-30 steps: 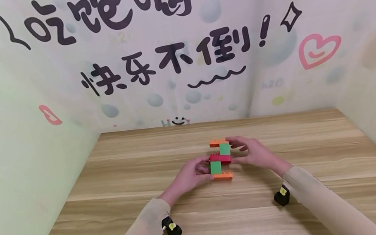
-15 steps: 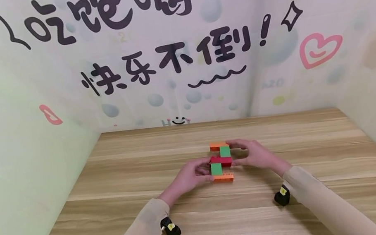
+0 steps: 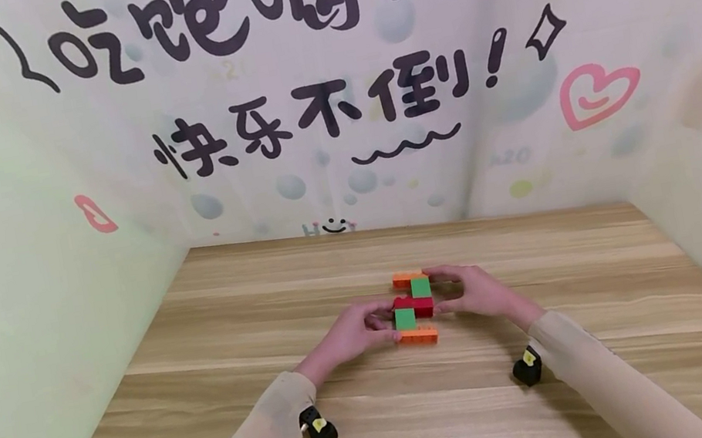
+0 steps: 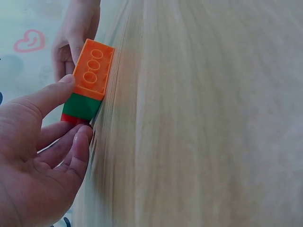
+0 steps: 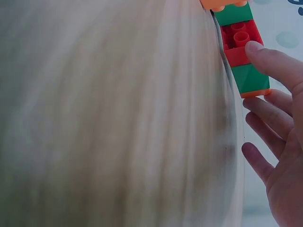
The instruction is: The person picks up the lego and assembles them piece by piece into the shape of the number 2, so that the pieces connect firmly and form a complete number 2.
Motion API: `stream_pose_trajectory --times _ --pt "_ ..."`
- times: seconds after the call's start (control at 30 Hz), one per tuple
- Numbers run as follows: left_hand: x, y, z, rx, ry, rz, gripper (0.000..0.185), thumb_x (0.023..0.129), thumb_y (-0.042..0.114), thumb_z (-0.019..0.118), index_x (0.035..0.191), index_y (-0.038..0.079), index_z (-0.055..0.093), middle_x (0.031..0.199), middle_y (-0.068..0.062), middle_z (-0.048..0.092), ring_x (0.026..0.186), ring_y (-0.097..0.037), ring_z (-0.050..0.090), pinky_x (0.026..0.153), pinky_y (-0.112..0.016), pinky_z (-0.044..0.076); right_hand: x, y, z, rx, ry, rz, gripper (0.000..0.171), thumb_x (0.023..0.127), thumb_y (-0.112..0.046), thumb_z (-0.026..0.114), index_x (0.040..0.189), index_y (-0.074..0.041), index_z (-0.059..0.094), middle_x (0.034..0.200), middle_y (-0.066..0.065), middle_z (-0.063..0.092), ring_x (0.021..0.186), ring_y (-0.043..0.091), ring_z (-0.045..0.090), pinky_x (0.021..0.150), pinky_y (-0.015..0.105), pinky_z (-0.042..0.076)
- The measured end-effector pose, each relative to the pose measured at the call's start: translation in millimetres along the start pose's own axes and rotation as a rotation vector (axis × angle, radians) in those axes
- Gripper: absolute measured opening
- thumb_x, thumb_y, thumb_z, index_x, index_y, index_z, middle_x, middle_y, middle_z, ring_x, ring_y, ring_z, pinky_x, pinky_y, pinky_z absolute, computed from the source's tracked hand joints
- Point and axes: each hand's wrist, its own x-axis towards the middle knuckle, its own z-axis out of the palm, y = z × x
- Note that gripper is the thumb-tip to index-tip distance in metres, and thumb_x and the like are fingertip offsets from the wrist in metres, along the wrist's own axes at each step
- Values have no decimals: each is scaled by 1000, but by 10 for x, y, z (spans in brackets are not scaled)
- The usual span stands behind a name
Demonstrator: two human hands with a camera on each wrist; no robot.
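Note:
A joined chain of toy building bricks lies on the wooden table in the head view. It steps from a near orange brick (image 3: pixel 420 337) through a green brick (image 3: pixel 405 319), a red brick (image 3: pixel 415 307) and another green brick (image 3: pixel 420 287) to a far orange brick (image 3: pixel 407 279). My left hand (image 3: pixel 346 337) pinches the near part from the left, thumb at the orange brick (image 4: pixel 94 68) and fingers by the red one. From the right, my right hand (image 3: pixel 479 292) holds the far part, its thumb on the red brick (image 5: pixel 236 56) and fingertips at the far orange end.
The wooden table (image 3: pixel 388 431) reaches back to a printed wall cloth (image 3: pixel 331 183) with black lettering. Pale cloth walls stand at both sides. A small black camera (image 3: pixel 321 429) sits at the left wrist, and another black camera (image 3: pixel 528 368) at the right.
The brick chain has slid a little toward me along the table, with both hands still around it. The hands keep nearly the same pose.

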Motion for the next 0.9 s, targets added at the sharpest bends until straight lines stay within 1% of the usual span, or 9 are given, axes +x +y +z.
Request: stream_pose_trajectory --times 0.1,0.3,0.37,0.53,0.7,0.83,0.9 --pt "-4 2 3 2 1 0 55 85 24 79 135 11 60 123 -8 69 93 -13 67 83 -26 56 -2 9 4 5 -6 7 72 82 -29 81 146 -16 49 147 8 54 138 32 48 113 55 39" --pt "-6 10 4 -2 4 -2 54 85 25 78 134 10 61 122 -9 69 94 -14 66 83 -29 56 -18 -2 -5 -1 -9 -28 73 82 -29 81 145 -11 49 143 12 58 132 32 54 109 53 43" --pt "-2 12 5 1 4 -6 54 85 26 78 134 11 61 121 -8 69 94 -13 66 83 -28 56 -19 0 -5 4 -9 -33 73 82 -28 81 145 -10 48 142 13 58 131 32 56 108 53 45" --pt "8 17 12 9 -4 -21 54 85 27 78 134 12 62 121 -6 70 93 -12 66 83 -26 55 -30 14 -6 6 -5 -31 72 83 -28 80 145 -9 49 142 13 58 132 32 55 109 53 43" --pt "3 22 12 20 -13 -26 55 85 29 78 135 12 61 122 -5 69 94 -11 66 83 -26 55 -43 11 -2 1 -3 -12 72 81 -28 82 144 -11 50 142 11 58 133 31 54 110 53 42" --pt "-10 26 8 16 -8 -15 55 85 29 79 134 11 62 121 -6 70 93 -11 65 82 -27 55 -49 10 13 -23 3 6 72 80 -30 83 143 -14 52 142 8 59 135 29 53 111 53 41" --pt "-19 29 6 9 -4 -8 54 85 28 79 133 10 62 120 -7 70 92 -12 65 81 -27 55 -54 10 18 -37 4 0 72 81 -30 82 143 -13 52 142 8 59 135 29 53 111 53 41"
